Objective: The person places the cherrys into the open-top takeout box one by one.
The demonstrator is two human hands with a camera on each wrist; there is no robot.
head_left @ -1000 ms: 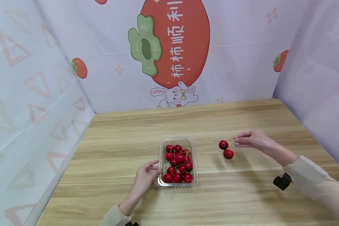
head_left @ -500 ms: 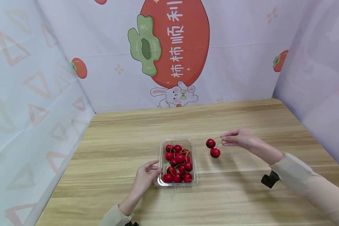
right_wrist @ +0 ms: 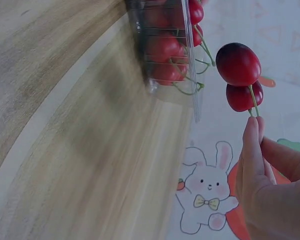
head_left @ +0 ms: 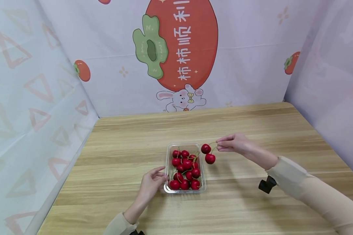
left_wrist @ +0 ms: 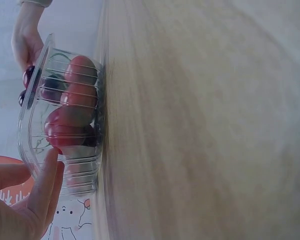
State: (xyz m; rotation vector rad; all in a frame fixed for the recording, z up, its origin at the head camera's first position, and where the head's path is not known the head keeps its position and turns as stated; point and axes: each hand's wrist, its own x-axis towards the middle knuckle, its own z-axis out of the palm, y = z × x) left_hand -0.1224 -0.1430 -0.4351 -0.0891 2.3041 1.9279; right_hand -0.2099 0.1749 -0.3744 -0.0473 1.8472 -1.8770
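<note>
Right hand (head_left: pixel 233 144) pinched the stems of a cherry pair (head_left: pixel 208 153), dangling just beside the clear tray (head_left: pixel 166 166) of cherries. Left hand (head_left: pixel 151 184) had relaxed fingers resting against the tray's left wall.

The right hand (head_left: pixel 233 144) has carried its pair of cherries (head_left: pixel 208 153) leftward across the tabletop. They now hang just beside the clear tray (head_left: pixel 167 163), seemingly over its right rim.
</note>
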